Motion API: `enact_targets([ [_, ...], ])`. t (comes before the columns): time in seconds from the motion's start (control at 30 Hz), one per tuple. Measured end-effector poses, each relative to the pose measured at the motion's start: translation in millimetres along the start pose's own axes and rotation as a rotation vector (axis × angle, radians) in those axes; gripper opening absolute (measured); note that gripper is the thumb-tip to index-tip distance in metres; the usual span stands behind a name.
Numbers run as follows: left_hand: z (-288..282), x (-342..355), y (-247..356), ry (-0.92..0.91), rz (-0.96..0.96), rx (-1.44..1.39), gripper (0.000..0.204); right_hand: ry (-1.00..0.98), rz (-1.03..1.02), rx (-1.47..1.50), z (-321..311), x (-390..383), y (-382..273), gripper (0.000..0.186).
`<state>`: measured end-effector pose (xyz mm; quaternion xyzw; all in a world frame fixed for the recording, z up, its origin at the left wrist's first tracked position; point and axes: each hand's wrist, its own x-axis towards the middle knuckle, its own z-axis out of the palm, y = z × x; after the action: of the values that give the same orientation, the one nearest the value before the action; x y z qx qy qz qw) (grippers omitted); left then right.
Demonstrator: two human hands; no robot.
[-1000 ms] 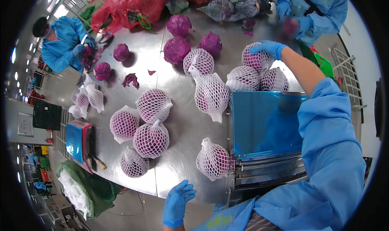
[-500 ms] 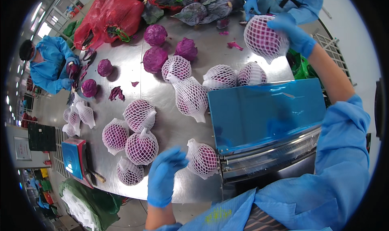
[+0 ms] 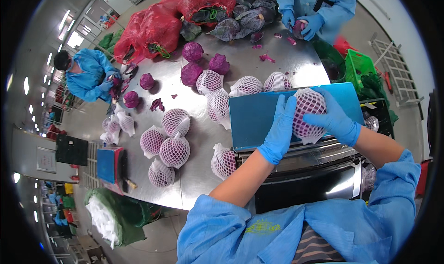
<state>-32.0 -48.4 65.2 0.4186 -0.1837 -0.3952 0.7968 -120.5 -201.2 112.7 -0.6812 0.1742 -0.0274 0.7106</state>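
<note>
- The right hand (image 3: 335,120) clasps the netted cabbage (image 3: 309,111) from its right side, fingers curled over the front.
- The left hand (image 3: 283,125) lies along the cabbage's left side, fingers straight and together; whether its thumb closes on it, I cannot tell.
- The netted cabbage is in front of the machine's blue panel (image 3: 252,118).
- Beside the panel's left end, a second netted cabbage (image 3: 223,162) sits on the steel table (image 3: 199,178).
- Farther left, four more netted cabbages (image 3: 175,151) cluster.
- Beyond them, bare cabbages (image 3: 191,73) lie near red sacks (image 3: 159,28).
- Two co-workers (image 3: 88,76) each handle a cabbage.
</note>
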Motion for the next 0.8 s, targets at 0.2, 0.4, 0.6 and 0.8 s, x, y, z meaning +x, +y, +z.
enact_targets([
  [0.2, 11.3, -10.3, -8.8, 0.179, 0.025, 0.275, 0.056, -0.108, -0.298, -0.326, -29.0, -20.1, 41.2, 0.110],
  [0.4, -29.8, -86.7, 36.6, 0.616, 0.146, 0.814, 0.059, -0.216, -0.060, -0.002, -62.6, -17.7, 31.2, 0.108],
  [0.6, -162.9, -202.1, 42.3, 1.133, -0.096, 0.686, 0.059, -0.225, -0.066, -0.052, -97.7, -3.6, 55.9, 0.098],
  [0.8, -177.7, -158.6, 30.6, 0.982, -0.095, 0.777, 0.082, -0.176, 0.067, -0.164, -105.1, -16.8, 43.8, 0.094],
])
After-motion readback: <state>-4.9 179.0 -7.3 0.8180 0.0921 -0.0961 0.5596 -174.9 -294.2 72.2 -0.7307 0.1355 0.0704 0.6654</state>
